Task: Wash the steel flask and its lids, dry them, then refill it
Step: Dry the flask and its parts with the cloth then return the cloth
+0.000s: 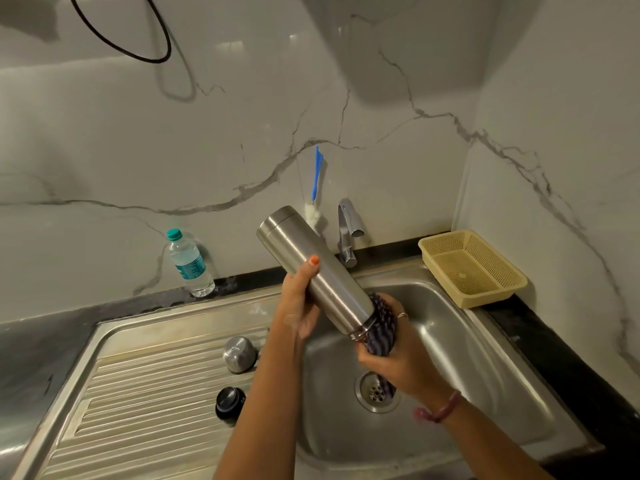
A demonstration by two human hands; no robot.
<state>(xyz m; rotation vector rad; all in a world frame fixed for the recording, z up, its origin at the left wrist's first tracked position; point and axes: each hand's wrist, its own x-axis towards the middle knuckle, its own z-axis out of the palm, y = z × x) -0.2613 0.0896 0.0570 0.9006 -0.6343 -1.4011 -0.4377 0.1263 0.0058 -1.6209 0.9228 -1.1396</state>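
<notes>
The left hand (300, 299) grips the steel flask (313, 271) around its middle, holding it tilted over the sink basin (450, 341) with its closed base up toward the wall and its open mouth down to the right. The right hand (391, 344) is curled round a dark striped cloth (382, 327) bunched at the flask's mouth, above the drain (375, 391). On the ribbed drainboard (149, 393), left of the basin, sit the steel outer lid (239, 353) and, nearer the front edge, the black inner lid (230, 405), apart from each other. A plastic water bottle (188, 263) stands on the dark counter behind. The tap (348, 230) rises just behind the flask, with a blue-handled bottle brush (317, 174) leaning on the wall. A yellow mesh basket (472, 268) rests at the basin's far right corner.
</notes>
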